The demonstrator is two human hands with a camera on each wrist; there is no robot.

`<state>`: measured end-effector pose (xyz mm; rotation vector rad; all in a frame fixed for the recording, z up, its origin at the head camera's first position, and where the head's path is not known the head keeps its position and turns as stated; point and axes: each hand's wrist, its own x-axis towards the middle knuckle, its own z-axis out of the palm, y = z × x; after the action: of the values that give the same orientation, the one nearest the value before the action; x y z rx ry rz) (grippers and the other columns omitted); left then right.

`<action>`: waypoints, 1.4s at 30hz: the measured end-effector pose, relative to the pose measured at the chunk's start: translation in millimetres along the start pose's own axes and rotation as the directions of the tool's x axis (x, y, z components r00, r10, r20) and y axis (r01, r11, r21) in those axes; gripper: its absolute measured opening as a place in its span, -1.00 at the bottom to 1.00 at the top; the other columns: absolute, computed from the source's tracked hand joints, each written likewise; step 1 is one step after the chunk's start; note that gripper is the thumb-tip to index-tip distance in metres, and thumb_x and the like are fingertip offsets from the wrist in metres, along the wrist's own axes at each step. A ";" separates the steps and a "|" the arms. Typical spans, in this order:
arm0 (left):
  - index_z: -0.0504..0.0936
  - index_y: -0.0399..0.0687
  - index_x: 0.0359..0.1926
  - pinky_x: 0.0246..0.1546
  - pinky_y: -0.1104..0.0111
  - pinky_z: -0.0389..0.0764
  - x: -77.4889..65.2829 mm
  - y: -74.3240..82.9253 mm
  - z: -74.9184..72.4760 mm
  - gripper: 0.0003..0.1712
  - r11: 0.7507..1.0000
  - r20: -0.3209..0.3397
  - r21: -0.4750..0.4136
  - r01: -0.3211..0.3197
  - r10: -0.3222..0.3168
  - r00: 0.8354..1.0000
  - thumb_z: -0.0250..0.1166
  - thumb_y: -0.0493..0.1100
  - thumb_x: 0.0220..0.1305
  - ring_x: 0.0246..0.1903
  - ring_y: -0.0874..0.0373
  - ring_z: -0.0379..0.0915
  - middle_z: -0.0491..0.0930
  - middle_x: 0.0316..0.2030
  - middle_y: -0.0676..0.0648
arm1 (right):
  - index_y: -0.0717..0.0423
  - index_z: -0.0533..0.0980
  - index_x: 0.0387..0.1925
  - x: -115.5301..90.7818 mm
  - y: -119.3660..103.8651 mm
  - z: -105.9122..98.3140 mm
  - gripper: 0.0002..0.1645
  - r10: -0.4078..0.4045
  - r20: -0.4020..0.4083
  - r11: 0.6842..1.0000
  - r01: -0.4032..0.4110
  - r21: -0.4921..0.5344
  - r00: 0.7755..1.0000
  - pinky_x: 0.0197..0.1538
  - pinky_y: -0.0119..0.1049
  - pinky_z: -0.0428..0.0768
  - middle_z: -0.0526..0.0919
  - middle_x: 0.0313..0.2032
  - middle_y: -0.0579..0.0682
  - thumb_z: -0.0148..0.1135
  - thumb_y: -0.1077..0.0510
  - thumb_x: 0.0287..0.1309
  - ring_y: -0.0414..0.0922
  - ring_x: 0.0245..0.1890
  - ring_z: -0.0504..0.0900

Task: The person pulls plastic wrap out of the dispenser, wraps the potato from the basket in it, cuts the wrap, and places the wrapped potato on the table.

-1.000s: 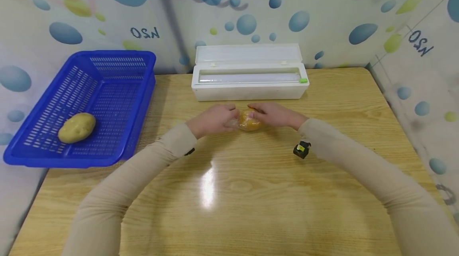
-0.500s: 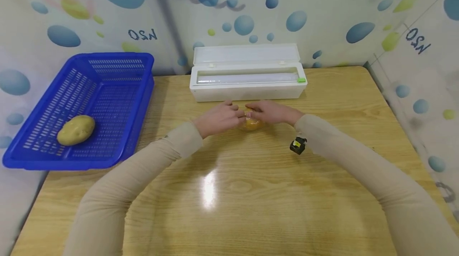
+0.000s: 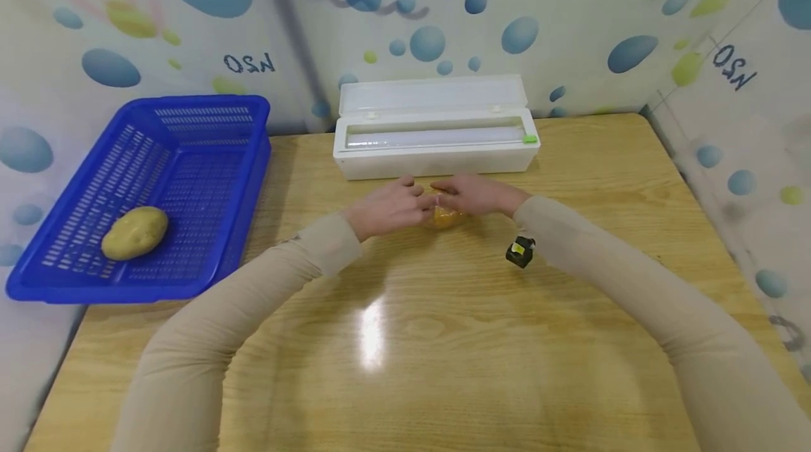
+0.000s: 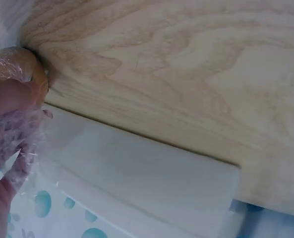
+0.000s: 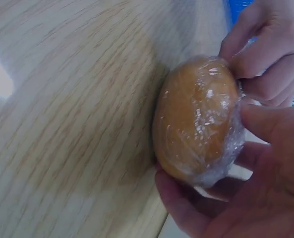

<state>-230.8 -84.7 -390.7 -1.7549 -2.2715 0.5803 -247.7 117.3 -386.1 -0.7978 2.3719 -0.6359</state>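
A smooth oval orange-brown fruit or vegetable (image 5: 194,116), its exact kind unclear, is wrapped in clear cling film (image 4: 25,131) and rests on the table. In the head view, my right hand (image 3: 478,195) holds it from the right, thumb on top and fingers curled beneath its far side. From the left, my left hand (image 3: 394,209) pinches the loose, bunched film at its end, close against the right hand's fingertips. Crumpled film shows between the left thumb and fingers in the left wrist view. Both hands partly cover the wrapped thing in the head view.
Just behind the hands stands a white cling film dispenser (image 3: 437,160), its lid (image 3: 434,94) up and a roll inside. A blue basket (image 3: 253,177) at the left holds one potato (image 3: 135,233). The patterned wall (image 3: 570,8) closes off the table's back.
My left hand has shifted right towards my right hand and now covers more of the wrapped thing's left end. The right hand keeps its hold, and the view has drifted slightly.
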 end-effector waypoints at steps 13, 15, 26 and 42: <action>0.70 0.15 -0.38 -0.33 0.33 0.36 11.6 -1.2 -8.9 -0.83 0.988 0.037 0.112 -0.104 0.100 0.994 0.21 -0.16 0.30 -0.40 0.15 0.47 0.62 -0.32 0.10 | 0.34 0.22 0.33 -9.2 5.8 3.4 -0.39 0.198 0.036 0.930 -0.199 0.310 0.980 -0.09 -0.14 0.57 0.45 0.09 0.24 -0.15 0.00 0.47 -0.01 -0.19 0.52; 0.71 0.14 -0.35 -0.31 0.33 0.36 10.2 -1.5 -8.5 -0.84 0.979 0.036 0.155 -0.133 0.129 0.991 0.23 -0.19 0.30 -0.40 0.15 0.46 0.60 -0.31 0.09 | 0.35 0.21 0.34 -7.9 4.3 2.7 -0.38 0.197 0.033 0.937 -0.198 0.288 0.980 -0.09 -0.14 0.58 0.46 0.10 0.24 -0.13 0.00 0.47 -0.02 -0.17 0.53; 0.65 0.17 -0.53 -0.31 0.34 0.33 13.8 -2.2 -15.5 -0.71 0.964 0.013 0.198 -0.179 0.180 0.984 0.21 -0.24 0.30 -0.48 0.17 0.47 0.64 -0.37 0.09 | 0.36 0.19 0.37 -8.4 -4.3 -1.0 -0.37 0.203 0.023 0.947 -0.202 0.248 0.979 -0.10 -0.12 0.58 0.48 0.12 0.24 -0.08 0.04 0.46 -0.04 -0.21 0.53; 0.73 0.08 -0.21 -0.07 0.25 0.39 16.2 -9.9 -17.6 -0.83 0.953 -0.083 0.227 -0.198 0.222 0.972 0.27 -0.26 0.27 -0.10 0.15 0.43 0.62 -0.14 0.10 | 0.35 0.25 0.22 -10.4 -0.6 -0.6 -0.55 0.202 -0.051 0.923 -0.173 0.345 0.978 -0.16 -0.10 0.57 0.53 -0.07 0.22 -0.04 0.16 0.43 -0.04 -0.26 0.52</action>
<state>-236.8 -68.1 -371.8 -1.8798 -1.8833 0.7249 -240.8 123.8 -381.7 -0.3938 2.2866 -0.9788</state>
